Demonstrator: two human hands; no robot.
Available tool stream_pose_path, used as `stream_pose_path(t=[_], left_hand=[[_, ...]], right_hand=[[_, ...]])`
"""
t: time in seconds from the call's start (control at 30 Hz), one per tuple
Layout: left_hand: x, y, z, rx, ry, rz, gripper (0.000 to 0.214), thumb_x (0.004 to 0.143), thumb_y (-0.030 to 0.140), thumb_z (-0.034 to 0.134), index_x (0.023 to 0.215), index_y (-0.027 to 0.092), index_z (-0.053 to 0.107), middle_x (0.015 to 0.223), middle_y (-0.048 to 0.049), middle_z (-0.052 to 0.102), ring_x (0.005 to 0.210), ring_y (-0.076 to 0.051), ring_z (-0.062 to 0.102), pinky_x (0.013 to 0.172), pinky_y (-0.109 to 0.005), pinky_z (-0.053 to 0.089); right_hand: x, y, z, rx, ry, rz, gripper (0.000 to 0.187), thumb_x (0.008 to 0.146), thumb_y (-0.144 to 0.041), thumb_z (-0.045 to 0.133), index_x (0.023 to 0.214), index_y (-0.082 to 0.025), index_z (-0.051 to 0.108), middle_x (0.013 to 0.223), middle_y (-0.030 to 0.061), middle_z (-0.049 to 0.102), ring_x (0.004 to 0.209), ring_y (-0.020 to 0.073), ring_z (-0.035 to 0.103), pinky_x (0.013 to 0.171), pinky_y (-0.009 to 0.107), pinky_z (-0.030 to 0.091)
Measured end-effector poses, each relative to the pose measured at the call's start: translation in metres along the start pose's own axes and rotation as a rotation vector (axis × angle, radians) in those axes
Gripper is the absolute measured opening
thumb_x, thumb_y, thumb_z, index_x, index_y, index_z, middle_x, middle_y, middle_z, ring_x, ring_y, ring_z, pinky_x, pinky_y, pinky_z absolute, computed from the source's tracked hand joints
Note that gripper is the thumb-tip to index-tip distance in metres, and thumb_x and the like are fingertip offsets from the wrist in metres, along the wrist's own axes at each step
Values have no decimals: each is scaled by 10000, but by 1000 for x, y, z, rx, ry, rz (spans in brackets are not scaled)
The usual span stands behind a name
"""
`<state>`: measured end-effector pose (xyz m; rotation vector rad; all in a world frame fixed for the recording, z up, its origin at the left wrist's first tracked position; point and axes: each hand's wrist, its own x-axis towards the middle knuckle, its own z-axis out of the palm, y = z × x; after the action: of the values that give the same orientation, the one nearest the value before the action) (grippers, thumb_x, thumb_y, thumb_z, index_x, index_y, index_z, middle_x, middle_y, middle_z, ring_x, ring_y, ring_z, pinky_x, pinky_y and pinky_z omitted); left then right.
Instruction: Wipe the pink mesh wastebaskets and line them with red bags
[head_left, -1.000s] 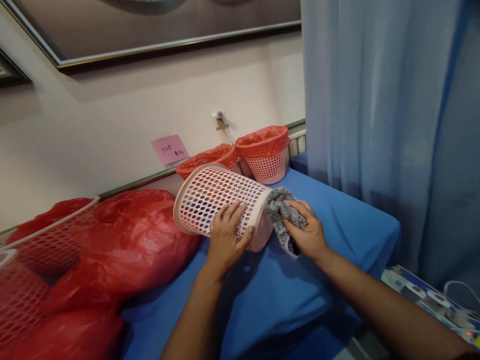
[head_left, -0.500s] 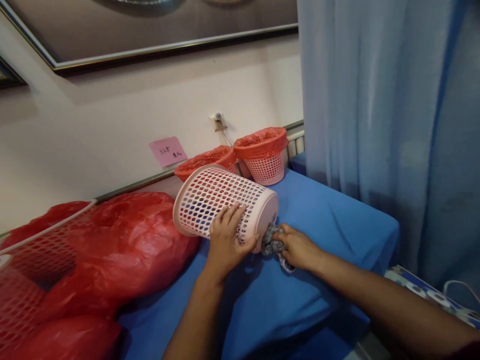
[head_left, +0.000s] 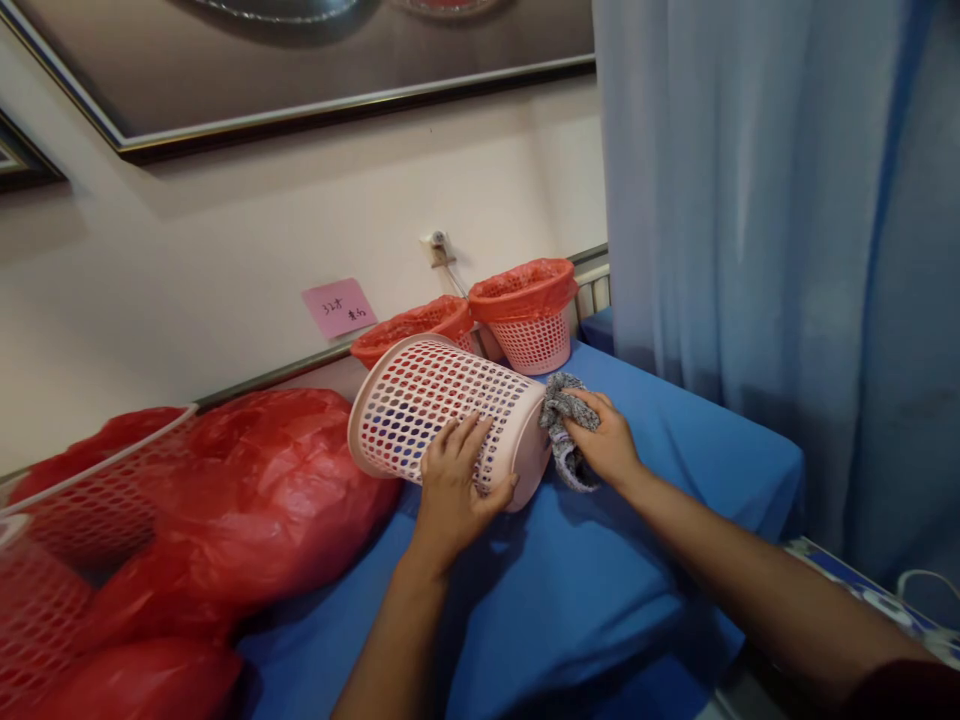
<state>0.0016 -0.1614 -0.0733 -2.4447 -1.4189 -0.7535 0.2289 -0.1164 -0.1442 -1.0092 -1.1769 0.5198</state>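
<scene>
A pink perforated plastic basket [head_left: 420,400] lies on its side on the blue table [head_left: 660,450], its open mouth facing left. My left hand [head_left: 461,480] grips its side wall near the base, fingers spread over the holes. My right hand [head_left: 607,445] is closed on a crumpled grey cloth [head_left: 564,420] and presses it against the basket's bottom.
Two more pink baskets lined with red bags [head_left: 529,310] stand against the wall behind. Red plastic bags [head_left: 255,500] and netted baskets pile at the left. A pink note [head_left: 339,306] is stuck on the wall. A blue curtain [head_left: 772,220] hangs at the right.
My right hand with the cloth dropped to the lower edge of the basket's bottom, then came back up to its upper part. My left hand kept its hold.
</scene>
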Motion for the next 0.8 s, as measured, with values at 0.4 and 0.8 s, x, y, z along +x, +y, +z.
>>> stream_pose_path(t=[0.4, 0.8], left_hand=[[1, -2, -1, -44, 6, 7, 508, 958, 369, 511, 1448, 234, 531, 1519, -97, 538, 1394, -334, 422, 1173, -587, 342], [-1, 4, 4, -2, 12, 6, 755, 788, 389, 743, 1476, 245, 468, 1542, -123, 504, 1434, -381, 396, 1177, -603, 331]], right_hand=[[-72, -20, -16, -166, -851, -158, 599, 691, -30, 630, 1237, -266, 707, 1231, 66, 607, 1127, 215, 643, 1026, 354, 530], [-30, 37, -6, -228, -400, 305, 375, 648, -86, 625, 955, -237, 778, 863, 4, 781, 800, 198, 716, 808, 319, 576]])
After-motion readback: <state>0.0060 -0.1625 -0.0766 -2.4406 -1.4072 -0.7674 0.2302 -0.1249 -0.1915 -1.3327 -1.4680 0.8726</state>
